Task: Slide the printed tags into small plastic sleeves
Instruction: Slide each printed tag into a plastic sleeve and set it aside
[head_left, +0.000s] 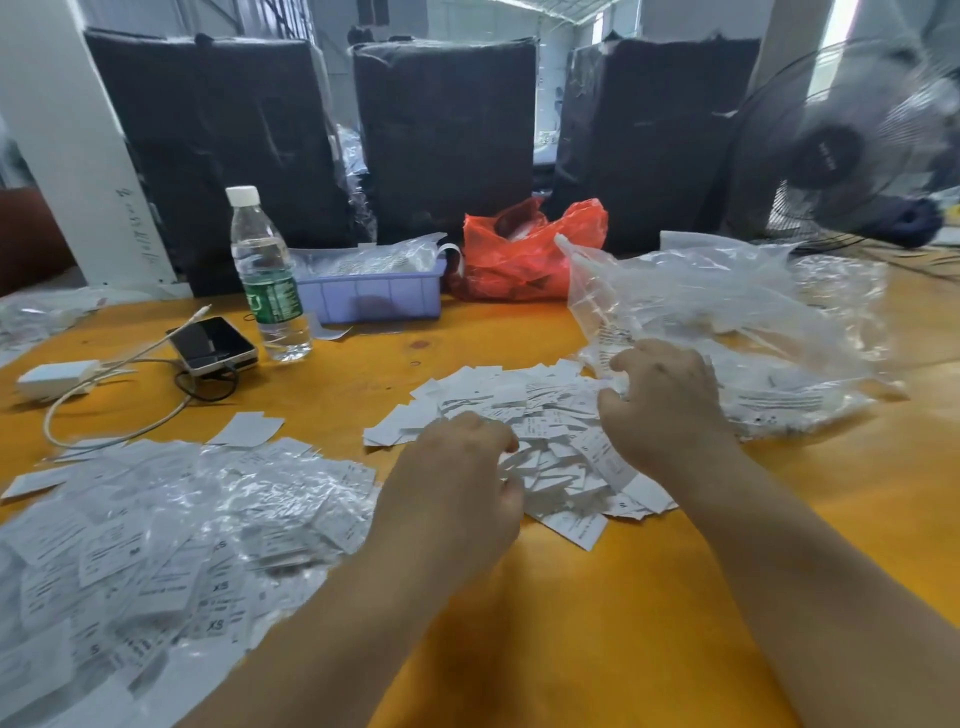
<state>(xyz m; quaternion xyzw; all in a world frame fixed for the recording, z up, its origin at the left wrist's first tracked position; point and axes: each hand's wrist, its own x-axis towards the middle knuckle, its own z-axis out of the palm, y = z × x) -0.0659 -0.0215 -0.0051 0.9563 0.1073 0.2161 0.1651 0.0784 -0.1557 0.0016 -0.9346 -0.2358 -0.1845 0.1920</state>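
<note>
A loose heap of white printed tags (524, 410) lies in the middle of the orange table (597, 597). My left hand (457, 483) rests on the heap's near edge with fingers curled into the tags. My right hand (665, 400) sits at the heap's right side, fingers curled at the edge of a large clear bag of plastic sleeves (753, 332). What each hand holds is hidden by its own fingers. A wide pile of tags in clear sleeves (156, 535) covers the near left.
A water bottle (267, 280), a phone (213, 344) with cables, and a white charger (54, 378) lie at the left. Behind stand a purple bin (379, 296), a red plastic bag (524, 254), three dark wrapped bundles (447, 135) and a fan (852, 145) at the far right.
</note>
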